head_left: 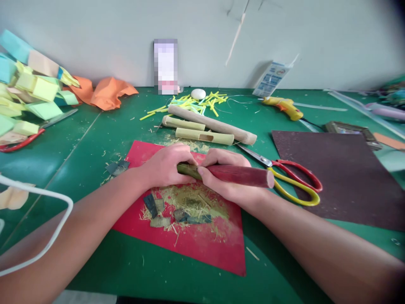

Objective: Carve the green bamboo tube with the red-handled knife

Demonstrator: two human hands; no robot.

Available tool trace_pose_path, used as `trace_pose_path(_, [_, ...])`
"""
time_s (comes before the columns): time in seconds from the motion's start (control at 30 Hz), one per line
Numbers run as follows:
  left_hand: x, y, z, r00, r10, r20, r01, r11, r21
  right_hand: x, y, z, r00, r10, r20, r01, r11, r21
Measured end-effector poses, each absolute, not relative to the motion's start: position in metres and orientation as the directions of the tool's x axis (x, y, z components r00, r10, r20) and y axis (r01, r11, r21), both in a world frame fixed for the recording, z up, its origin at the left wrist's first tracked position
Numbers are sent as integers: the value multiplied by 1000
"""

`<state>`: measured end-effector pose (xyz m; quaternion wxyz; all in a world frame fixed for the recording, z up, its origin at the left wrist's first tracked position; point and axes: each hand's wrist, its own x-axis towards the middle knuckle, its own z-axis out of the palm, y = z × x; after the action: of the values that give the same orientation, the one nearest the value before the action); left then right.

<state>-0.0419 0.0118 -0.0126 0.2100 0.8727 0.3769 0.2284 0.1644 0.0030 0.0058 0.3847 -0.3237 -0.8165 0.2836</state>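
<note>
Above a red sheet, my left hand is closed around a short green piece of bamboo. My right hand grips a reddish-brown wooden handle with a pale end; its thumb presses where handle and bamboo meet. What the handle ends in is hidden by my fingers. Dark sandpaper scraps, shavings and dust lie on the red sheet below my hands. Just beyond them are a cut bamboo piece with a notch, another bamboo piece and a long pale stick.
Scissors with red and yellow handles lie right of my hands, partly over a dark brown sheet. Behind are yellow-green strips, a white egg-shaped object and a yellow glue gun. Coloured paper piles up at left.
</note>
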Motion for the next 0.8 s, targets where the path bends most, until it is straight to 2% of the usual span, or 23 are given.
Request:
trace_pose_path(0.17, [-40,10,-10,614,758,220,567,-618,545,170,0,5,-455,771,446,355,616,-703])
trace_pose_path(0.4, [-40,11,-11,616,759,211,590,-622,515,171,0,2,-351,851,391,276,492,-826])
trace_pose_path(0.57, [-39,11,-11,608,765,213,590,-615,524,168,2,1,-409,844,346,222,460,-860])
trace_pose_path(0.8, [-39,11,-12,611,758,229,577,-624,527,166,3,0,-410,840,356,197,463,-864])
